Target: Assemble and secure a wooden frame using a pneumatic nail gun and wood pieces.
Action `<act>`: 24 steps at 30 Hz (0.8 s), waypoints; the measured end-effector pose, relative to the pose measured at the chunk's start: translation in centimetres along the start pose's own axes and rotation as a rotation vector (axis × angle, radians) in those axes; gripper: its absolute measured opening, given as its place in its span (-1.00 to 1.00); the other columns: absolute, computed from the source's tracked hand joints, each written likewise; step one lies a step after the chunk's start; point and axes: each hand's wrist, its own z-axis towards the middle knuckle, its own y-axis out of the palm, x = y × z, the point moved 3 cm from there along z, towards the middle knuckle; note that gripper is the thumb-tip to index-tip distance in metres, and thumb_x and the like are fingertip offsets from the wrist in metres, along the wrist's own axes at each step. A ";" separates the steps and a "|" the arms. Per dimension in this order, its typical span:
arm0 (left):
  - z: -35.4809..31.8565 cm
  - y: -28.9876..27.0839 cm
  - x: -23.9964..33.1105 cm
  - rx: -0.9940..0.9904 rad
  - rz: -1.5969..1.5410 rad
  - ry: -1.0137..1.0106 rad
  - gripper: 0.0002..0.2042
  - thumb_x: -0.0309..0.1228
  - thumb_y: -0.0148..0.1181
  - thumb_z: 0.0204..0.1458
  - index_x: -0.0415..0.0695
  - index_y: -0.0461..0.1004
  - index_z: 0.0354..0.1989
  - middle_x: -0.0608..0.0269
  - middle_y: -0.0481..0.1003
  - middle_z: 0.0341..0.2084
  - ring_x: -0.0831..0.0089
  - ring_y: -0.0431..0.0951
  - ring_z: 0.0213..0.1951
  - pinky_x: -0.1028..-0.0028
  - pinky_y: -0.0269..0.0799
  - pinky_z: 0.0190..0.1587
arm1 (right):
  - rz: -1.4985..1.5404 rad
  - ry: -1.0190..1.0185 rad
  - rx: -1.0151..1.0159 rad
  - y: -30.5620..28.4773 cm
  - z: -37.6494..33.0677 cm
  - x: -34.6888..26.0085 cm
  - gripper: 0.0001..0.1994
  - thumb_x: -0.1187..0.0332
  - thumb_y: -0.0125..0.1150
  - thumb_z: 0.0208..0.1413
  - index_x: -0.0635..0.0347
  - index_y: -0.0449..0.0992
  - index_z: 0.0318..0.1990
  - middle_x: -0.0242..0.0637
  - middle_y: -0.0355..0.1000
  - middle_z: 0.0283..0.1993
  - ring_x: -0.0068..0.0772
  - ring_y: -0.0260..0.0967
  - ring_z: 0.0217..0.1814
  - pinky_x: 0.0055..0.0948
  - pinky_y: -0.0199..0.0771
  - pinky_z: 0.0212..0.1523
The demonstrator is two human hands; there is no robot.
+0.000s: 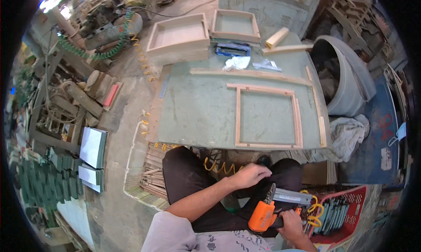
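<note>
at far left a stack of grey-faced panels [93, 146] stands on the floor beside the desk [197, 111], where a square wooden frame [267, 117] lies flat, its four strips seemingly joined, with loose strips [250, 75] and two shallow wooden trays [180, 36] beyond it. lower down, the left hand [251, 175] rests on the lap, fingers curled loosely at the nose of the orange nail gun [267, 210], gripping nothing clearly. the right hand [290, 221] is closed around the gun's handle beside a red crate [351, 212], so fastening looks paused.
</note>
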 end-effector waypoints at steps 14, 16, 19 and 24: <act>-0.3 -1.0 1.3 0.084 -0.057 0.010 -0.80 -0.40 0.06 0.22 -0.28 0.25 -0.34 -0.04 0.35 -0.53 0.03 0.39 -0.46 0.21 0.32 -0.35 | -0.024 -0.143 -0.287 -4.7 1.3 -2.3 -0.49 0.31 0.42 -0.16 0.26 0.40 -0.02 -0.17 0.36 -0.08 -0.11 0.37 -0.03 -0.24 0.44 -0.02; -0.4 -0.9 1.3 0.071 -0.001 0.023 -0.80 -0.39 0.03 0.24 -0.29 0.26 -0.33 -0.07 0.32 -0.54 -0.02 0.36 -0.46 0.22 0.32 -0.34 | -0.016 -0.143 -0.268 -4.2 1.1 -2.2 -0.50 0.32 0.42 -0.16 0.26 0.40 -0.03 -0.17 0.37 -0.09 -0.11 0.37 -0.03 -0.25 0.44 -0.02; -0.5 -0.8 1.4 0.034 0.005 -0.018 -0.78 -0.39 0.02 0.25 -0.30 0.26 -0.36 -0.08 0.30 -0.55 -0.05 0.34 -0.44 0.21 0.32 -0.34 | 0.018 -0.152 -0.185 -3.8 0.7 -2.3 -0.49 0.32 0.43 -0.17 0.27 0.42 -0.02 -0.15 0.38 -0.09 -0.10 0.38 -0.02 -0.24 0.44 -0.01; -0.3 -0.6 1.5 0.039 -0.036 0.111 -0.79 -0.36 0.12 0.20 -0.31 0.41 -0.31 -0.05 0.43 -0.47 -0.01 0.45 -0.38 0.25 0.40 -0.28 | 0.151 -0.100 -0.042 -2.7 0.2 -2.2 -0.48 0.35 0.42 -0.18 0.28 0.42 0.00 -0.10 0.38 -0.08 -0.04 0.36 -0.01 -0.21 0.43 0.02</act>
